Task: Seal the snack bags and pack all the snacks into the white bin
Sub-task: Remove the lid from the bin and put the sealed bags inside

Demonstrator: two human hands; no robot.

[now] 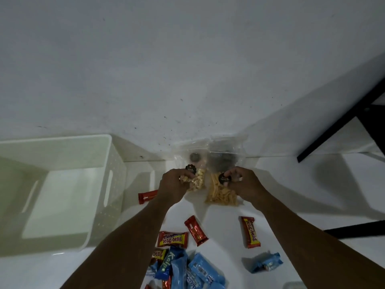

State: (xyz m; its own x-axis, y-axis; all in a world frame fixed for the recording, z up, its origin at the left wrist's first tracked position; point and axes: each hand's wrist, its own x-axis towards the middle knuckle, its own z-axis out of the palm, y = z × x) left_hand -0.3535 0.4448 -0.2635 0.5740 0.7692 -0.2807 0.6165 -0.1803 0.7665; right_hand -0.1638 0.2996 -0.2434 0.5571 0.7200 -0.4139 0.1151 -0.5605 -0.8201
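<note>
Two clear zip bags stand against the wall at the back of the white table. The left bag (195, 180) holds pale round snacks, and my left hand (174, 185) grips its lower left side. The right bag (221, 195) holds yellow sticks, and my right hand (243, 184) grips its right side. Each bag carries a round black label. The white bin (112, 184) stands to the left with nothing visible inside it. Red beng-beng bars (172, 239) and blue packets (200, 270) lie loose in front of the bags.
A red bar (146, 197) lies beside the bin's right wall. Two more red bars (196, 230) (251, 232) lie mid-table, and a small blue packet (266, 262) lies at the right. Black frame bars (337, 126) cross the right side beyond the table edge.
</note>
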